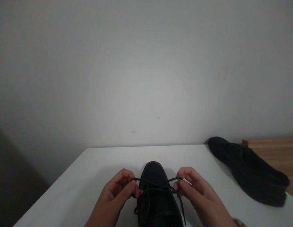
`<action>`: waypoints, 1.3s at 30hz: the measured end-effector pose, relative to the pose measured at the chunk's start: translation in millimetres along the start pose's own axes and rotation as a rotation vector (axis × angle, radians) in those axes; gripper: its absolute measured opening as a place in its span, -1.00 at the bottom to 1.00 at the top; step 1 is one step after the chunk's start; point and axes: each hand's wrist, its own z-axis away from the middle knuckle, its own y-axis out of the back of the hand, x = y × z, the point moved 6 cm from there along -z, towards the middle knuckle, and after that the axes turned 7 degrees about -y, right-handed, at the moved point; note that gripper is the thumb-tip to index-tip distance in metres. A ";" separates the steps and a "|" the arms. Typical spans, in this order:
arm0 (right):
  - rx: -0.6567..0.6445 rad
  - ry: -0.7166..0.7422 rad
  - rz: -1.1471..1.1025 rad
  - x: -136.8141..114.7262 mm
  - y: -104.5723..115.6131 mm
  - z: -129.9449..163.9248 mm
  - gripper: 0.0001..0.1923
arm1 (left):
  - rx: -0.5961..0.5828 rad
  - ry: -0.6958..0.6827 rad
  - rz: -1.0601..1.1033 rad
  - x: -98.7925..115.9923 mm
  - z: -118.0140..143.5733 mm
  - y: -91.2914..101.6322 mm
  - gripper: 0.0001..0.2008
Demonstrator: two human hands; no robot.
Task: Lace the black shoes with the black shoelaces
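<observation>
A black shoe [153,171] rests on the white table with its toe pointing away from me; its heel end runs out of the bottom of the view. On its left side, my left hand [116,195] pinches one strand of the black shoelace [146,180] between thumb and fingers. My right hand [198,192] pinches another strand on the right side. Stretched between both hands, the strands cross above the front of the shoe. One loose lace end hangs down past the shoe's right edge.
A second black shoe [245,170] lies at the right of the white table [106,157], near the wall [146,78]. Behind that shoe is a wood-grain surface [274,154]. The table's left edge slants down toward a dark area.
</observation>
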 end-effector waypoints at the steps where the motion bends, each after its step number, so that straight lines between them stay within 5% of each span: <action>1: 0.000 0.003 0.009 -0.8 -0.2 0.1 -0.64 | 0.005 -0.004 -0.004 -0.3 -0.3 0.8 -0.71; 13: 0.002 -0.101 0.079 7.7 2.9 0.4 -0.54 | 0.021 0.033 -0.088 1.8 0.8 3.8 -0.61; 21: -0.150 -0.168 0.188 14.4 -9.2 -7.6 -0.41 | -0.124 0.008 -0.329 1.6 0.2 -5.9 -0.72; 30: -0.236 -0.022 0.121 10.4 -7.7 -6.6 -0.63 | -0.183 0.063 -0.345 -3.7 -2.5 -7.8 -0.71; 39: -0.048 0.037 0.305 5.2 -3.1 -7.4 -0.72 | 0.011 0.032 -0.281 10.0 -2.7 -1.9 -0.72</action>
